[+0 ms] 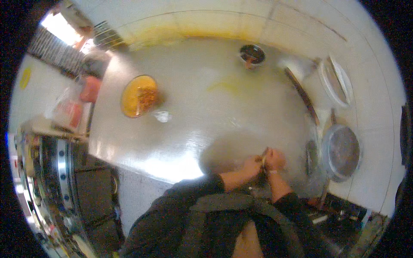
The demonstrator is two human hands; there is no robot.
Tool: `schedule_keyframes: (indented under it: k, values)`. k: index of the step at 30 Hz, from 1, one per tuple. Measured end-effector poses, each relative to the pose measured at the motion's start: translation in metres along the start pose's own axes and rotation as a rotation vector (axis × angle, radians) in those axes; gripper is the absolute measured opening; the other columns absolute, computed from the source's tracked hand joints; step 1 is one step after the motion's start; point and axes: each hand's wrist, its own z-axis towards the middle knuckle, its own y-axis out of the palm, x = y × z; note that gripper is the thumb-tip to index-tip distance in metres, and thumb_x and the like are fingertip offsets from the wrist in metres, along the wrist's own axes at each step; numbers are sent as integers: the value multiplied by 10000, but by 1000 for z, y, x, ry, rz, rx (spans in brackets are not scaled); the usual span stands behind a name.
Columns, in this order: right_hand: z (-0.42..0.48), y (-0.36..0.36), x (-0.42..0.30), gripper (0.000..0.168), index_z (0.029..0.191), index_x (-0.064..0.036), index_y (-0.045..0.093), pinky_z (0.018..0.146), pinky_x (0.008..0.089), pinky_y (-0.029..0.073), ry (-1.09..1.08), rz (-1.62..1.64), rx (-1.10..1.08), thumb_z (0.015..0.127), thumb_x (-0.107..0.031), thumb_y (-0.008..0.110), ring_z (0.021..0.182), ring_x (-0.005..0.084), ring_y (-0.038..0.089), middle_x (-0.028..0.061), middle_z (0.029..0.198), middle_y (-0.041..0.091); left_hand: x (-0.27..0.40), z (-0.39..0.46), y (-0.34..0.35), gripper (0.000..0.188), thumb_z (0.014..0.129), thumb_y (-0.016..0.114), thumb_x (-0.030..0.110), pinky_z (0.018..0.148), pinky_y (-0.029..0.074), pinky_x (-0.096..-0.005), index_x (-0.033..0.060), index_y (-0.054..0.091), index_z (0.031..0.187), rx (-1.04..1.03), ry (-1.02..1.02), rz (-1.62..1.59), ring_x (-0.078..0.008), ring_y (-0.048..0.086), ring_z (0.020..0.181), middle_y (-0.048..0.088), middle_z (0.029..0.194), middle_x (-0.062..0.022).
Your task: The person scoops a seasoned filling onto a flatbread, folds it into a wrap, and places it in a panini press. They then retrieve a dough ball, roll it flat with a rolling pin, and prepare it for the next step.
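Observation:
My left hand (253, 166) and my right hand (275, 159) are close together, low over the metal counter (193, 90), in front of my body. Between them is a small, pale, thin thing, too blurred to name. Which hand grips it cannot be told, as the fingers are blurred. Farther left on the counter stands a round yellow dish (132, 96) with orange-brown food on its right side. A small white scrap (162, 116) lies by the dish. Near the back wall is a dark round bowl (252, 54) with something reddish at its front edge.
Along the right side are a round grey pan or sieve (341, 152), a white oval dish (336, 80) and a long dark rod (301, 93). Plastic bags with red contents (72, 111) sit beyond the counter's left edge. A steel appliance with knobs (63, 174) stands lower left.

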Motion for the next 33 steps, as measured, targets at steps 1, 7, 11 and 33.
schedule_keyframes:
  k: [1,7,11,33]
  values:
    - [24,4,-9,268,738,-87,626,613,462,435,20,52,-13,808,-333,546,672,340,548,146,751,601,-1,20,-2,278,884,475,193,698,489,-372,32,536,1102,13,-15,-75,-212,589,733,627,922,-91]
    - [74,1,-38,326,726,-53,618,645,469,447,131,221,152,809,-357,532,716,361,575,154,761,612,-56,91,8,308,922,443,243,692,476,-351,40,477,1151,111,180,-214,-214,577,776,599,948,-102]
    - [66,-34,-17,359,780,-40,629,671,490,445,434,635,-290,816,-379,517,740,382,582,177,802,620,25,31,8,269,895,445,216,755,466,-393,20,543,1051,-65,6,-314,-284,587,859,606,936,-168]
    - [40,-68,-14,458,749,-47,673,591,498,447,348,297,-337,858,-437,459,663,381,583,176,781,635,25,30,13,321,859,550,230,736,483,-409,3,475,1074,32,238,413,-308,608,822,623,937,-166]
